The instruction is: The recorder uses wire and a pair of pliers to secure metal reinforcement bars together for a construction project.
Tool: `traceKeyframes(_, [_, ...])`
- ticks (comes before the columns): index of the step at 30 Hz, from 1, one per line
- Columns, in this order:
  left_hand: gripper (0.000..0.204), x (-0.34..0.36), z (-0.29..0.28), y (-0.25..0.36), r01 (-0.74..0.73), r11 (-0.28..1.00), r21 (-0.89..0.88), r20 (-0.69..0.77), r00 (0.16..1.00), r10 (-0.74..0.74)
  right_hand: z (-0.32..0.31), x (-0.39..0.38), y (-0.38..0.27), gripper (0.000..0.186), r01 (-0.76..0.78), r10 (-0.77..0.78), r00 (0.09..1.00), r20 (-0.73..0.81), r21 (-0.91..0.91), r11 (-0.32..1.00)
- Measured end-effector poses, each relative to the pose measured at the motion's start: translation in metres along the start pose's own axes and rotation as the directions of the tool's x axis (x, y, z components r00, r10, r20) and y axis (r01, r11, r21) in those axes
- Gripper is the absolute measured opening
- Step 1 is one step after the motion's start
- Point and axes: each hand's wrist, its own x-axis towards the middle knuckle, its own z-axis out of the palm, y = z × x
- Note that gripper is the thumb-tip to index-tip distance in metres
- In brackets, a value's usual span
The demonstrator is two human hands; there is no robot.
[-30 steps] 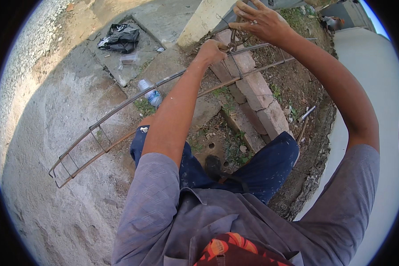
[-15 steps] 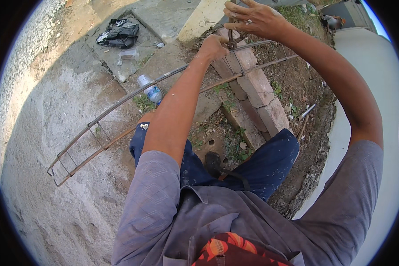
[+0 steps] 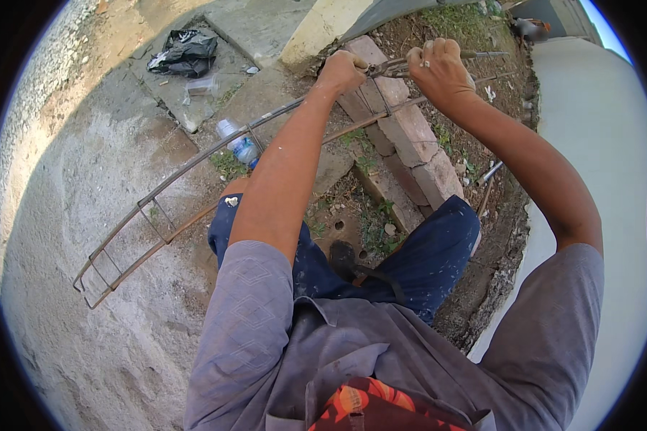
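Around: plastic bottle (image 3: 240,147), black bag (image 3: 182,54), stacked blocks (image 3: 408,136) beneath a rebar cage (image 3: 250,129) partly screened by the left forearm (image 3: 284,169). Swung from upright to sideways since earlier: pliers (image 3: 378,70), gripped in the right hand (image 3: 440,70). Just below both hands: the cage, with left hand (image 3: 341,73) clenched at its upper bar, exact hold hidden.

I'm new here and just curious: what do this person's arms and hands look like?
The short, greyish-purple cloth left sleeve, patterned with diamonds, and matching-coloured right sleeve leave the forearms bare. The left hand and right hand are ungloved; a small, pale band, perhaps a ring, shows on the right fingers.
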Motion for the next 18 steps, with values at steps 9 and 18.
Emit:
traceKeyframes(9, [0.045, 0.003, -0.006, -0.001, -0.054, 0.973, 0.226, 0.077, 0.996, 0.037, 0.009, 0.001, -0.005, 0.018, -0.007, 0.01, 0.991, -0.13, 0.022, 1.0])
traceKeyframes(18, [0.06, 0.002, 0.013, 0.071, -0.209, 0.978, -0.008, -0.076, 0.975, 0.208, -0.024, 0.094, 0.02, 0.008, 0.197, -0.242, 0.902, 0.357, 0.158, 0.968])
